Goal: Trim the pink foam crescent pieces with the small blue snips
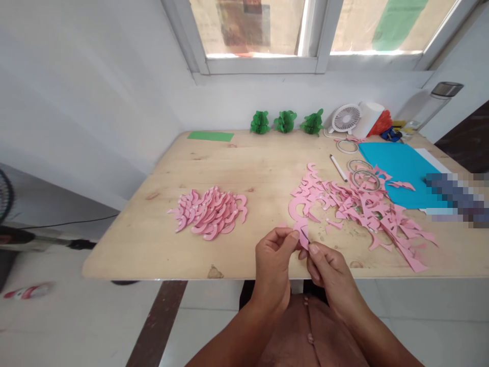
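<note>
Over the table's front edge, my left hand (pixel 275 255) pinches a small piece of pink paper (pixel 303 239) between thumb and finger. My right hand (pixel 328 262) is closed at the lower right corner of the same piece, thumb pressed on its fingers. A dark line runs across the paper near the right thumb; whether it is a mark or a thin object I cannot tell. Just behind my hands lies a curved pink paper strip (pixel 296 208). To the left sits a heap of curved pink paper cutouts (pixel 210 214), and to the right spreads a pile of pink paper scraps (pixel 367 204).
Rolls of tape (pixel 365 180) lie among the scraps, near a white marker (pixel 338 167). Blue sheets (pixel 405 171) are at the right. Along the wall stand green paper ornaments (pixel 285 122), a small white fan (pixel 346 119) and a bottle (pixel 433 109). A green strip (pixel 210 136) lies back left.
</note>
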Demonstrator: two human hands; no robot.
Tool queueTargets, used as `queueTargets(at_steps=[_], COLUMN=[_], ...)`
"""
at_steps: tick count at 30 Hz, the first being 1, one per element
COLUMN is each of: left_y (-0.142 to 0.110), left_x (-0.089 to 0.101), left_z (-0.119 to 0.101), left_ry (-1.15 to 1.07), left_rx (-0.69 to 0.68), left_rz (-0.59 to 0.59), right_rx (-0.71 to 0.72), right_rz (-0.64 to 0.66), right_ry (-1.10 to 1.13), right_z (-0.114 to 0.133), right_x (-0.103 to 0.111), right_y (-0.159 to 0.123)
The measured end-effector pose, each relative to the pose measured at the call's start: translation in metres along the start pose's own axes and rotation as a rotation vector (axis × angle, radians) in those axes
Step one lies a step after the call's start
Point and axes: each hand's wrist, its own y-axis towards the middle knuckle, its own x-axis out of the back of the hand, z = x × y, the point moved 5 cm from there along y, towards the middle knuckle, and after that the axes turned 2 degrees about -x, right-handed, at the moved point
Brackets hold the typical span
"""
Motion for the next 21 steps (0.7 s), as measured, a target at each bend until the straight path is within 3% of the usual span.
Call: queueTargets(at_steps=[15,21], left_y=[-0.0017,0.0027], left_x=[0.003,0.0036], left_z=[0.0014,-0.008], left_ry=[-0.009,0.046], left_rx=[0.011,0.002], left_rz=[0.016,0.025], right_rx=[-0.011,-0.029], right_rz=[0.004,0.002], right_ry=[-0.001,-0.028], right_z=[0.0015,0.0007], right_x=[0.0003,0.0023], right_y=[-0.0009,-0.0017])
